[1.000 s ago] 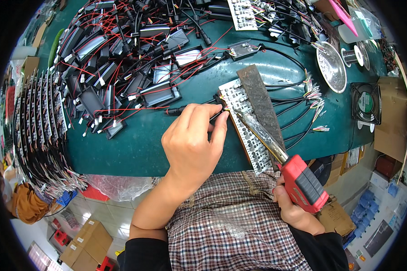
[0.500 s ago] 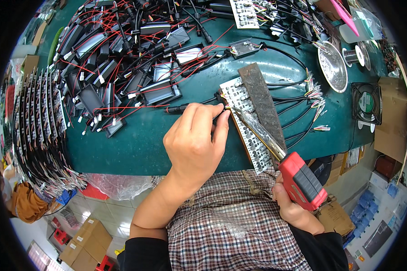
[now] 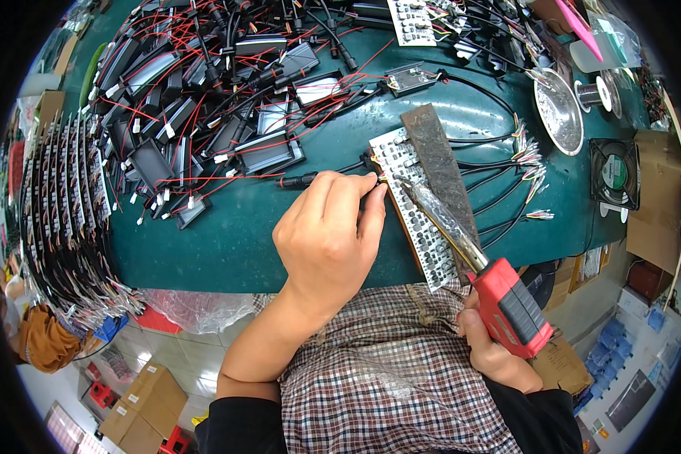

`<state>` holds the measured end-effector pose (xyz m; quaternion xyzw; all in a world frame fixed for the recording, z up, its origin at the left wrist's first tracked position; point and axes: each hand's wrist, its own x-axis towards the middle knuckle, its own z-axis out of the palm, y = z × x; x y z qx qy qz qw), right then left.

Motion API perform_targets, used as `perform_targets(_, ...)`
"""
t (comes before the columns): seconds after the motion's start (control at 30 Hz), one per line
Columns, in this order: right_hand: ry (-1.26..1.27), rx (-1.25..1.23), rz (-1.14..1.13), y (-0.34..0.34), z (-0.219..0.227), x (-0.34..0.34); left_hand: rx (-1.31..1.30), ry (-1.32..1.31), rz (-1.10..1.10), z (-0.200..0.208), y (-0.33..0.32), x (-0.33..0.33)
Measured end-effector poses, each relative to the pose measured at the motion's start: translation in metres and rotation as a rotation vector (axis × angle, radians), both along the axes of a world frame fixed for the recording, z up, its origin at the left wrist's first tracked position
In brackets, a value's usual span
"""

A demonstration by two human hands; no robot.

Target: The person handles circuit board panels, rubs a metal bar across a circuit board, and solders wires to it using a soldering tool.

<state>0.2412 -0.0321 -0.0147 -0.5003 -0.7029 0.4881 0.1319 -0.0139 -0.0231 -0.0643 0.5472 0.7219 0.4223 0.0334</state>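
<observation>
My left hand (image 3: 327, 231) pinches thin wire ends of a black cable (image 3: 298, 181) at the left edge of a white circuit board panel (image 3: 390, 149). The exact wires between thumb and forefinger are mostly hidden. In my right hand (image 3: 493, 349) is a soldering iron (image 3: 511, 306) with a red and black handle. Its metal barrel slants up and left over the panel, and the tip hovers just right of my left fingertips. A dark, worn flat bar (image 3: 437, 155) lies across the panel's right side.
Black cables with stripped ends (image 3: 528, 155) lie right of the bar. A heap of black housings with red wires (image 3: 261, 151) covers the far left. At right are an oval dish (image 3: 558, 113), a wire spool (image 3: 594, 94) and a fan (image 3: 614, 174). Strips of wired boards (image 3: 64, 204) hang at left.
The soldering iron has shifted slightly right and down, its tip moving away from my left fingertips. My left hand has barely moved and keeps its pinch.
</observation>
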Motion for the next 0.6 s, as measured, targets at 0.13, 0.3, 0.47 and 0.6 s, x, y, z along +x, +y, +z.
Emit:
perform_targets(0.13,-0.013,0.003,-0.01,-0.0032,-0.004,0.0035,-0.012,0.007,0.003,0.0018,-0.0003,-0.0002)
perform_targets(0.3,0.017,0.048,-0.071,-0.0063,-0.0065,-0.0012,-0.004,0.0,0.001,0.0006,-0.0004,0.0001)
perform_targets(0.47,0.007,0.047,-0.024,-0.0023,-0.0043,-0.0015,-0.005,0.018,0.004,0.001,-0.0002,0.0)
perform_targets(0.6,-0.024,0.076,0.049,-0.0006,-0.0033,0.0,-0.003,0.027,0.003,0.0029,0.0,-0.0003)
